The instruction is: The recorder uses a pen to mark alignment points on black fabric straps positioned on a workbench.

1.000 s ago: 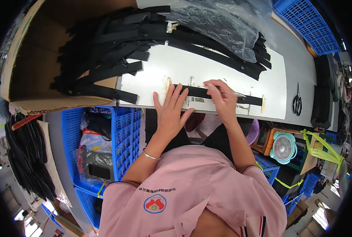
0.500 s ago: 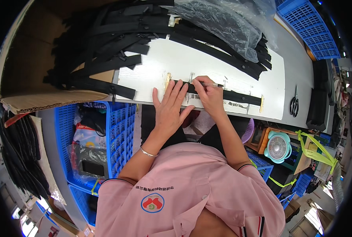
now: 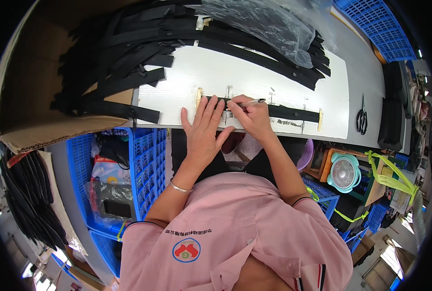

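Observation:
A black fabric strip (image 3: 293,113) lies lengthwise along the near edge of a white board (image 3: 216,72). My left hand (image 3: 203,128) rests flat on the strip's left part, fingers outstretched and thumb apart. Just to its right, my right hand (image 3: 253,119) pinches a slim pen (image 3: 257,101), its tip end hidden by the fingers, close to the strip. Dark lines and smudges mark the board around the strip. Yellowish tape pieces lie by both ends, one of them the right tape piece (image 3: 320,120).
More black strips (image 3: 104,58) heap over a cardboard box (image 3: 56,127) at the left and across the board's far side, partly under a clear plastic bag (image 3: 274,34). Black-handled scissors (image 3: 361,122) lie at the right. Below the table are a blue basket (image 3: 148,169) and a turquoise fan (image 3: 343,173).
Both hands have shifted slightly left in the picture, along with the board and table. The pen stays in my right hand, while my left hand still presses the strip.

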`<state>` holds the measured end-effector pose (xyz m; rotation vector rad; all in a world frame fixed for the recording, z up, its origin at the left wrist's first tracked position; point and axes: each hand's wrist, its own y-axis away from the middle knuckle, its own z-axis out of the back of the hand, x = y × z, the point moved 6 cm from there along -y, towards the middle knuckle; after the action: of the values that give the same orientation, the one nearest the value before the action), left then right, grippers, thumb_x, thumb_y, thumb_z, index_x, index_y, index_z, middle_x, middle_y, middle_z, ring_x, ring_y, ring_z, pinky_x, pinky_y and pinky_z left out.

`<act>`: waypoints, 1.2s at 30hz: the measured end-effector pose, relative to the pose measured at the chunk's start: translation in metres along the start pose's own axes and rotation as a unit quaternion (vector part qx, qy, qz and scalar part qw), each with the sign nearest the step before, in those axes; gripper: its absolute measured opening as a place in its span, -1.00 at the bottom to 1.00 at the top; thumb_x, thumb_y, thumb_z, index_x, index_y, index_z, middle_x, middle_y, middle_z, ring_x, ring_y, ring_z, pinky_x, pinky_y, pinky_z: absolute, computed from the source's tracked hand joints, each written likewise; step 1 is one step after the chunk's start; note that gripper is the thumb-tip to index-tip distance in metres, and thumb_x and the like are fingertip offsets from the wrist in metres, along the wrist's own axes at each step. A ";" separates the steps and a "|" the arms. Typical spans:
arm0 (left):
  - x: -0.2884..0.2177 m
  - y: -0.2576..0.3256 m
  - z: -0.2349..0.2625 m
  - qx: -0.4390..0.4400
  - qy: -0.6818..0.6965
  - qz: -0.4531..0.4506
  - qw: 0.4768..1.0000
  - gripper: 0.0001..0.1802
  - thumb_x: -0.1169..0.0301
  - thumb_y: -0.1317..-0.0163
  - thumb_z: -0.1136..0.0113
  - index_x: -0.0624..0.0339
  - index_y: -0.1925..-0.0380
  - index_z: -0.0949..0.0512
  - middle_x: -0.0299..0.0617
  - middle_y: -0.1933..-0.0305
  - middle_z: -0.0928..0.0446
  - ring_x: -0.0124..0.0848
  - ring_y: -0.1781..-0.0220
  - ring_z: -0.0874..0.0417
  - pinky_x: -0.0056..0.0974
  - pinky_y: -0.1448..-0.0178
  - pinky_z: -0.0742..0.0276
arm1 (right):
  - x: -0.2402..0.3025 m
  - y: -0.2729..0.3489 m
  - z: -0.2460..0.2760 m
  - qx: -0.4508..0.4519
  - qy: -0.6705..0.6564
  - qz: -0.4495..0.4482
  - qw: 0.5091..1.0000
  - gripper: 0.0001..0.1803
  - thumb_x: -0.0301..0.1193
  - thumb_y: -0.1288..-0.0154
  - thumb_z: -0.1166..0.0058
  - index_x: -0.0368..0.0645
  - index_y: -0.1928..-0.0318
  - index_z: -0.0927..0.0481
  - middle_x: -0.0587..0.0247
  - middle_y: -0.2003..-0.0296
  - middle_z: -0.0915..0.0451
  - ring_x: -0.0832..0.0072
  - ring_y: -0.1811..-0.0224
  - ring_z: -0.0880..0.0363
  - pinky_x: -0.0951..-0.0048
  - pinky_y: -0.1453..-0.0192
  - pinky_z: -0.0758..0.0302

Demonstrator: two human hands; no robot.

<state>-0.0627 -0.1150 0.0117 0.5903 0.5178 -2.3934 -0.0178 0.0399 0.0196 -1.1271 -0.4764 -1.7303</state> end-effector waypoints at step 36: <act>-0.058 -0.026 -0.013 -0.038 0.120 -0.061 0.990 -0.39 0.28 -0.29 -0.40 0.13 -0.33 -0.52 -0.08 -0.44 -0.45 -0.08 -0.51 -0.38 0.20 -0.61 0.08 | -0.041 0.037 0.087 -0.187 0.135 -0.010 0.973 -0.88 -0.40 -0.38 -0.28 -0.18 0.29 -0.71 0.24 0.54 -0.67 0.42 0.61 -0.65 0.43 0.48 -0.48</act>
<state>-0.0343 -0.0621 0.0369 0.8390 0.7641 -2.4169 0.0589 0.1088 0.0209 -1.1212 0.0098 -2.0086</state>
